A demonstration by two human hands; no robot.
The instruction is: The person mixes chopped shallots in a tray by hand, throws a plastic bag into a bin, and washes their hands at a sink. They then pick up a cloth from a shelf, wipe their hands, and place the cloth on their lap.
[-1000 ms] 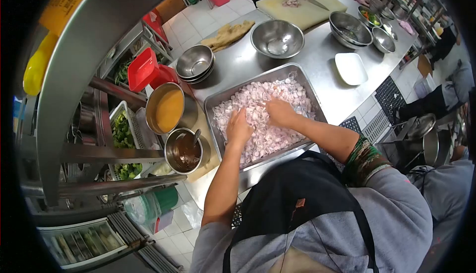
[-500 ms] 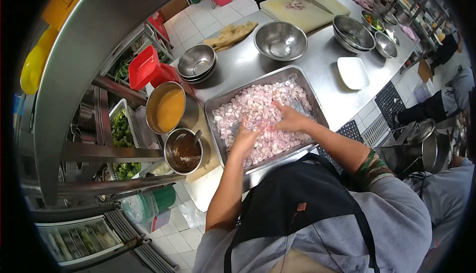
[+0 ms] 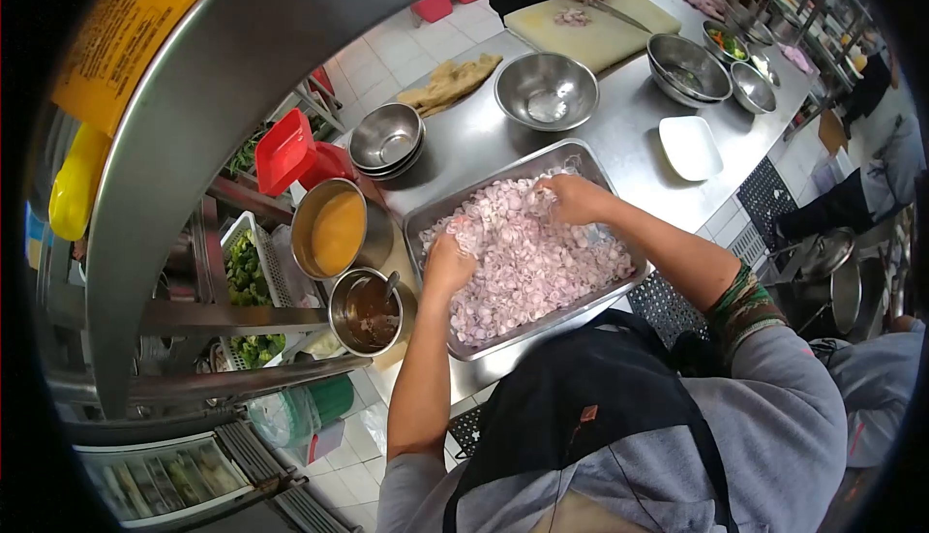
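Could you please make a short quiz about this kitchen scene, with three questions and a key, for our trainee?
1. True or false: the left hand and the right hand both touch sliced shallots.
2. What colour is the dish on the steel table? (a) red (b) white (c) green
3. Fill in: the pot with the metal utensil holds ____ liquid.

Key: 1. true; 2. b; 3. brown.

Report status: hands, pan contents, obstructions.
Left hand and right hand at the pale pink slices. Slices spread across the metal pan. Nothing visibly blocking.
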